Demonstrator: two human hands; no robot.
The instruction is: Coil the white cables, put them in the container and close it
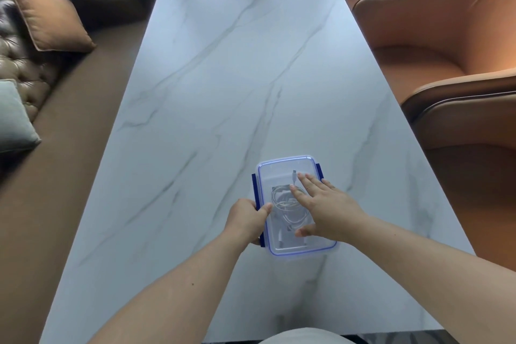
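Note:
A clear rectangular container [279, 173] with a blue seal line and dark blue side clips sits on the marble table near me. Its transparent lid lies on top. Coiled white cables [284, 204] show through the lid inside it. My left hand [247, 218] grips the container's left edge at the blue clip, thumb on the lid. My right hand [324, 207] rests flat on the lid with fingers spread, covering part of the right side. The right clip [319, 172] shows just beyond my fingertips.
The white marble table [237, 78] runs long and narrow away from me. Orange leather chairs [446, 50] stand along its right edge. A brown bench with cushions [47, 19] lines the left side.

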